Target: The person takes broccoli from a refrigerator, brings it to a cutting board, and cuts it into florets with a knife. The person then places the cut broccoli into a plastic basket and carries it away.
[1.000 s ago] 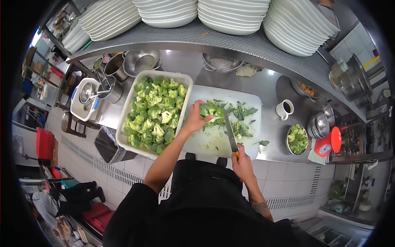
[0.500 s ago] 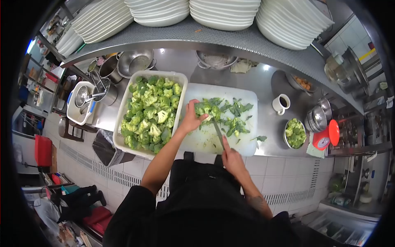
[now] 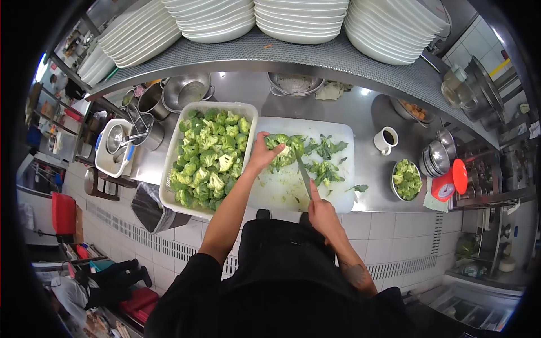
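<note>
My left hand is closed on a broccoli head at the left part of the white cutting board. In my right hand is a knife, its blade pointing up and left with the tip against the broccoli. Cut leaves and trimmed bits lie on the board right of the blade. Left of the board, touching or nearly touching it, stands a white basket full of broccoli florets.
Stacked white plates stand on the shelf above. Right of the board are a mug, a bowl of green pieces and a red scale. Colanders and pots sit behind. Another person is at lower left.
The knife has moved left from the leaves to the broccoli head, and my right hand went with it. My left hand keeps its hold on the broccoli. The view has shifted slightly.
</note>
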A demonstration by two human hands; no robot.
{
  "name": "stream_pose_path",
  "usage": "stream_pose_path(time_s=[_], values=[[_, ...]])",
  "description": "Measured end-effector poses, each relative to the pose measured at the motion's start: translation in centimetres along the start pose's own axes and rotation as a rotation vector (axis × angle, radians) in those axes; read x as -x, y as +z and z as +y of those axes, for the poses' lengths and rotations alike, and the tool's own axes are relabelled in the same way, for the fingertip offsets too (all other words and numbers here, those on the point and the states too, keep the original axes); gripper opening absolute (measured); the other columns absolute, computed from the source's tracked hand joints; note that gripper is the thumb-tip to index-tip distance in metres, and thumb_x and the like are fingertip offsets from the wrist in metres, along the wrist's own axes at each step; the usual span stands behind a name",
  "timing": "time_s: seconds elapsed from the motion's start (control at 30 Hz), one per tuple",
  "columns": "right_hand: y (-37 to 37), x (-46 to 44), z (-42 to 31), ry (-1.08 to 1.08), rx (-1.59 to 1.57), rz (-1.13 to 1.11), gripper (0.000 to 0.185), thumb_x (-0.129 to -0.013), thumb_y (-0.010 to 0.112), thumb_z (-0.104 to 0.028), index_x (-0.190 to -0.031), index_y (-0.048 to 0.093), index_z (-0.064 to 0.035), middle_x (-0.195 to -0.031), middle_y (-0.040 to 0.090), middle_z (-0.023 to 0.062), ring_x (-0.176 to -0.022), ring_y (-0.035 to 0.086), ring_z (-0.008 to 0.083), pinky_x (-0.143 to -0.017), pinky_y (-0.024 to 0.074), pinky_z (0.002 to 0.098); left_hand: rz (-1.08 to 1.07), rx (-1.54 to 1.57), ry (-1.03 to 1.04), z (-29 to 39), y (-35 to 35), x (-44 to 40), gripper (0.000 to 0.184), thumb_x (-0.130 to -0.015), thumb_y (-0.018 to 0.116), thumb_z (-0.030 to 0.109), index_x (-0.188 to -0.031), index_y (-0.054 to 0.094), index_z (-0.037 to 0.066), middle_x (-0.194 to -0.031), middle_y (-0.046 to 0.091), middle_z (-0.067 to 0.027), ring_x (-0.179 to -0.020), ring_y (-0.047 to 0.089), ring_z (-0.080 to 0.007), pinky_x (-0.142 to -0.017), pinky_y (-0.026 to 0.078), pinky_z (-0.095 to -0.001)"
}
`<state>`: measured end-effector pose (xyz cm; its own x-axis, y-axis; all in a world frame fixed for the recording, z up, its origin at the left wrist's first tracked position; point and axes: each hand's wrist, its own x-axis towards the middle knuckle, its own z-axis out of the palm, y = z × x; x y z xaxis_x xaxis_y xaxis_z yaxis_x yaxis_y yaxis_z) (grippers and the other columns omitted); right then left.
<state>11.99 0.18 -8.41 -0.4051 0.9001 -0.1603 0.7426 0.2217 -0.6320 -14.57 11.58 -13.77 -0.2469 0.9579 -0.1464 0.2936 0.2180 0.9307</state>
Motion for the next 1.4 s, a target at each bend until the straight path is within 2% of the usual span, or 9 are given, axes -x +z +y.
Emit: stream_pose_path(time_s=[0.27,0.47,0.63,0.87,0.93,1.0,1.17,1.23,1.4], values=[[-2.6,1.9,3.0,0.129,-0.06,0.043,0.071,-0.093,0.052,-0.008,-0.158,0.023,-0.0117,-0.073,0.064,0.0289,-0.07,0.064,0.0489,-0.068,0.0495,0.0558,-0.116,0.031,0.102,2.6,-0.5,1.0,0.087,-0.078,0.086,0.028,-0.144,0.035,0.004,-0.129,0.056,-0.0234,-0.12,0.056,-0.0309,-0.101,0.046,-0.0404],[-2.8,2.6,2.2,0.12,-0.07,0.043,0.07,-0.094,0.052,-0.008,-0.158,0.023,-0.0131,-0.074,0.064,0.0284,-0.071,0.064,0.048,-0.068,0.0497,0.0545,0.083,-0.207,0.266,1.2,1.8,-0.2,0.081,-0.08,0.084,0.024,-0.147,0.041,0.008,-0.132,0.056,-0.0186,-0.122,0.055,-0.0296,-0.104,0.045,-0.0391],[-2.9,2.2,1.4,0.021,-0.129,0.11,0.07,-0.092,0.055,-0.006,-0.156,0.027,-0.0098,-0.071,0.063,0.0285,-0.066,0.063,0.0478,-0.064,0.0495,0.0551,-0.242,0.234,0.052,3.2,-0.4,0.5,0.073,-0.086,0.077,0.015,-0.15,0.041,0.013,-0.141,0.053,-0.0143,-0.128,0.051,-0.0251,-0.108,0.041,-0.0361],[-3.7,0.8,-0.4,-0.114,-0.168,0.259,0.069,-0.094,0.055,-0.007,-0.157,0.027,-0.0148,-0.075,0.062,0.0292,-0.066,0.062,0.049,-0.064,0.0503,0.0552,-0.303,0.141,0.125,3.1,-1.0,0.3,0.073,-0.087,0.075,0.007,-0.15,0.04,0.012,-0.14,0.054,-0.0121,-0.126,0.052,-0.0223,-0.108,0.041,-0.0337],[-3.2,0.4,-0.3,-0.178,-0.213,0.36,0.069,-0.095,0.055,-0.008,-0.157,0.027,-0.0159,-0.076,0.062,0.0293,-0.066,0.062,0.0492,-0.064,0.0506,0.0554,-0.34,0.165,0.129,3.3,-1.1,0.2,0.073,-0.087,0.075,0.007,-0.151,0.04,0.011,-0.141,0.054,-0.0126,-0.127,0.051,-0.0219,-0.109,0.04,-0.0338],[-1.5,-0.2,0.9,-0.02,-0.067,0.055,0.069,-0.095,0.054,-0.007,-0.158,0.024,-0.014,-0.079,0.064,0.029,-0.076,0.064,0.0472,-0.071,0.0508,0.0516,-0.335,0.157,0.14,2.7,-1.0,0.0,0.073,-0.087,0.075,0.007,-0.151,0.04,0.011,-0.141,0.054,-0.0131,-0.128,0.051,-0.0222,-0.109,0.04,-0.0341],[-0.3,0.7,2.0,-0.023,-0.114,0.026,0.068,-0.096,0.053,-0.009,-0.158,0.024,-0.0153,-0.079,0.064,0.0283,-0.074,0.064,0.0468,-0.07,0.0505,0.0511,-0.289,0.136,0.101,2.4,-1.1,0.4,0.075,-0.085,0.078,0.011,-0.149,0.041,0.008,-0.141,0.054,-0.0141,-0.126,0.053,-0.0228,-0.107,0.042,-0.0352],[-1.2,1.2,2.0,-0.018,-0.223,0.062,0.068,-0.096,0.052,-0.008,-0.158,0.024,-0.0154,-0.078,0.065,0.0269,-0.071,0.065,0.0455,-0.067,0.05,0.0505,-0.182,0.247,-0.07,2.6,-0.6,0.4,0.082,-0.083,0.081,0.021,-0.15,0.037,0.005,-0.14,0.052,-0.0176,-0.124,0.054,-0.0267,-0.106,0.043,-0.037],[-2.1,1.6,3.3,0.057,-0.253,0.09,0.07,-0.095,0.053,-0.006,-0.158,0.024,-0.0126,-0.077,0.064,0.0266,-0.07,0.064,0.0461,-0.069,0.0504,0.0501,-0.036,0.02,-0.052,2.6,2.4,0.5,0.097,-0.077,0.085,0.036,-0.151,0.033,0.002,-0.139,0.049,-0.0258,-0.124,0.054,-0.0358,-0.103,0.044,-0.0418]])
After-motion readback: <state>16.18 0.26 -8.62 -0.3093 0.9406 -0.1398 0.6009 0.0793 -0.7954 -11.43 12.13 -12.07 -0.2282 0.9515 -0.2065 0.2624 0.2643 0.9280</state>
